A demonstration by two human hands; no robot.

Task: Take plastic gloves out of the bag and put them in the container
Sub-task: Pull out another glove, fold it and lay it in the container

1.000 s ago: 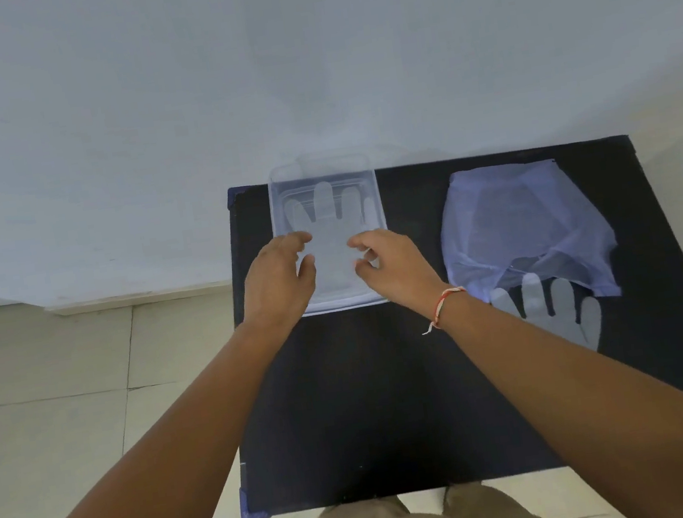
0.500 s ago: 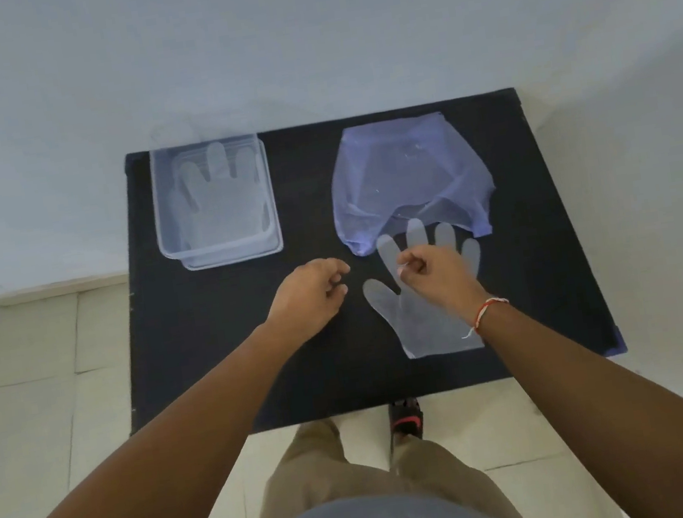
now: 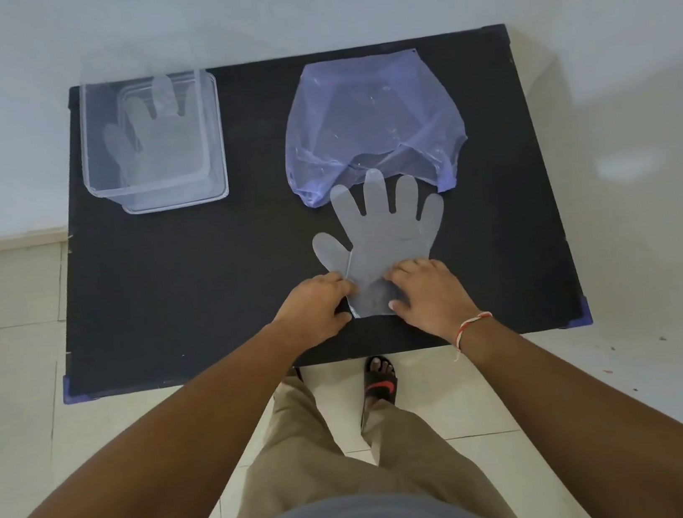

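Note:
A clear plastic glove (image 3: 380, 231) lies flat on the black table (image 3: 185, 280), its fingertips touching the open mouth of a blue plastic bag (image 3: 369, 123). My left hand (image 3: 315, 306) pinches the glove's cuff at its left edge. On the cuff's right side rests my right hand (image 3: 427, 290), fingers closed on the plastic. At the table's far left stands a clear rectangular container (image 3: 100, 178) with another clear glove (image 3: 156, 140) lying inside it.
The table backs onto a white wall (image 3: 295, 2). Tiled floor (image 3: 6, 350) surrounds it. My legs and a sandalled foot (image 3: 379, 381) are just below the table's near edge.
Both hands left the container at the far left, came to the glove by the bag and took hold of its cuff. The glove now lies nearer the front edge.

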